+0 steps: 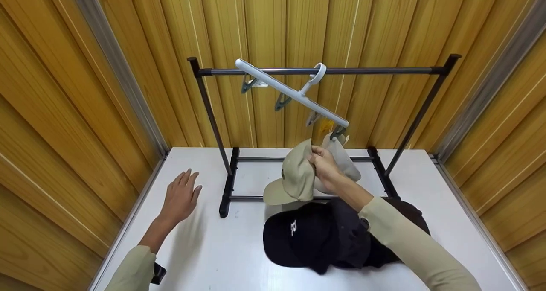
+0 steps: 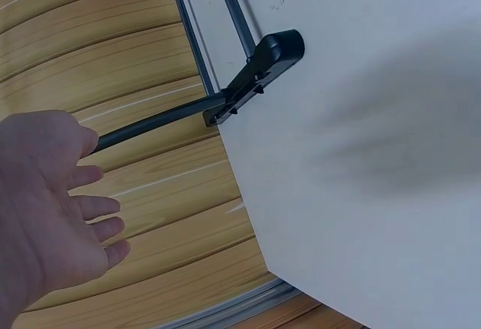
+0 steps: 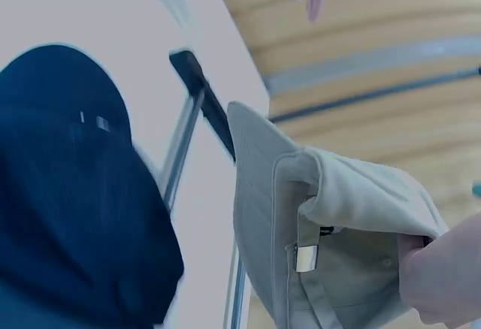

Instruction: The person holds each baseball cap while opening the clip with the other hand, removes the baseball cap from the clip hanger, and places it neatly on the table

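My right hand (image 1: 326, 167) pinches a beige cap (image 1: 295, 173) near its crown, below the hanger's lower end. In the right wrist view, the underside of the beige cap (image 3: 263, 216) and its metal strap buckle (image 3: 306, 258) show. A pale cap (image 1: 343, 161) hangs from the lowest clip (image 1: 338, 132) of a light grey clip hanger (image 1: 290, 90). That hanger hooks over the rack's bar and tilts down to the right. Off to the left, my left hand (image 1: 181, 197) is held above the white surface with its fingers extended, holding nothing.
A black garment rack (image 1: 375, 71) stands on the white surface (image 1: 239, 248). In front of it lies a pile of dark caps, with a black cap (image 1: 294, 235) bearing a white emblem at its left. Wood-patterned walls (image 1: 264, 22) enclose the back and sides.
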`<move>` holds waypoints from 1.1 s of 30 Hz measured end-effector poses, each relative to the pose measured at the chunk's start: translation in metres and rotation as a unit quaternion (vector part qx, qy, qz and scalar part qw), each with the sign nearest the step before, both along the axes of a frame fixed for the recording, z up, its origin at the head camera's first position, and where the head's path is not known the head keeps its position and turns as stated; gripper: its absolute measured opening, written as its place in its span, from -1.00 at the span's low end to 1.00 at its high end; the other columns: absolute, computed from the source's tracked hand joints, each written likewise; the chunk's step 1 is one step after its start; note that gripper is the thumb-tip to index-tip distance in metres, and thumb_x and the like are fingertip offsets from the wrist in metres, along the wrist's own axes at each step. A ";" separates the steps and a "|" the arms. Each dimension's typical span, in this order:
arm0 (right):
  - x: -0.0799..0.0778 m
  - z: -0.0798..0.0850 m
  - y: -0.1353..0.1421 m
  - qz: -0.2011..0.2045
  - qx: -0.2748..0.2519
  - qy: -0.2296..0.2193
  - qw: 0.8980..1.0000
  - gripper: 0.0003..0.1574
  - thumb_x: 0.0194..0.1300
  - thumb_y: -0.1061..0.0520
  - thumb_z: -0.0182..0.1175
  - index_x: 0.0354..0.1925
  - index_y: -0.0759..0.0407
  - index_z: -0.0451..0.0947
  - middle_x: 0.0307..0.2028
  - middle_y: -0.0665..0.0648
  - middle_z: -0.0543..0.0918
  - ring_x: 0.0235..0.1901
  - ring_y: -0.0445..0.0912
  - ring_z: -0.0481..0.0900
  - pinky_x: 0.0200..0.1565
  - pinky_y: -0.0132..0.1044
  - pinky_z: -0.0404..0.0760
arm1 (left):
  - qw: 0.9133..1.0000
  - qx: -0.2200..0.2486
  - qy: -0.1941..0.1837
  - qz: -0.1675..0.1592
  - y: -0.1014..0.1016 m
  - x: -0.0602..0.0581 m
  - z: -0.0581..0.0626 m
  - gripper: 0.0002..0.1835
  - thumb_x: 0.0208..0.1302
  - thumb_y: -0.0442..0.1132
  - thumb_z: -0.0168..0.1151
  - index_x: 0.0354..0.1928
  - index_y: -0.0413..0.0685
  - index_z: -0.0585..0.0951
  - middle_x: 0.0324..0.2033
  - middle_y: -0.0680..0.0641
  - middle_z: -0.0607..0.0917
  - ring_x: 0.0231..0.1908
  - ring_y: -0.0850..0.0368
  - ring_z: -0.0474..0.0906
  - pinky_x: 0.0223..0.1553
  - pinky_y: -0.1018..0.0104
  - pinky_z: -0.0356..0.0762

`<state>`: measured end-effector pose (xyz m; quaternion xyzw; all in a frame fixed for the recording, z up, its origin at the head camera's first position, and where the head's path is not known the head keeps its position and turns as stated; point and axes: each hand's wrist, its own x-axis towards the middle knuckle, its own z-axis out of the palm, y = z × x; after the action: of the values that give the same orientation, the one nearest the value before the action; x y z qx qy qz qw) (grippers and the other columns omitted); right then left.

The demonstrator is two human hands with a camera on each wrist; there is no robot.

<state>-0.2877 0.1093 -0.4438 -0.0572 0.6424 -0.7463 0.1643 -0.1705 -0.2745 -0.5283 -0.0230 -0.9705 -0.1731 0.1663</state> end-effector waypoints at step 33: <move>0.083 -0.063 -0.020 0.070 0.150 -0.116 0.979 -0.46 0.40 0.22 0.12 0.29 0.37 0.46 -0.11 0.19 0.77 -0.09 0.01 0.76 -0.03 -0.05 0.74 | 0.999 -0.006 -0.040 -0.034 0.007 -0.004 -0.026 -0.12 0.37 0.21 0.22 0.58 -0.06 0.21 0.56 -0.33 0.16 0.58 -0.35 0.00 0.53 -0.35 -0.07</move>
<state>-0.2047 0.0897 -0.5068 0.0107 0.7177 -0.6301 0.2962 -0.1749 -0.2679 -0.5541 -0.0500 -0.9760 -0.1738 0.1212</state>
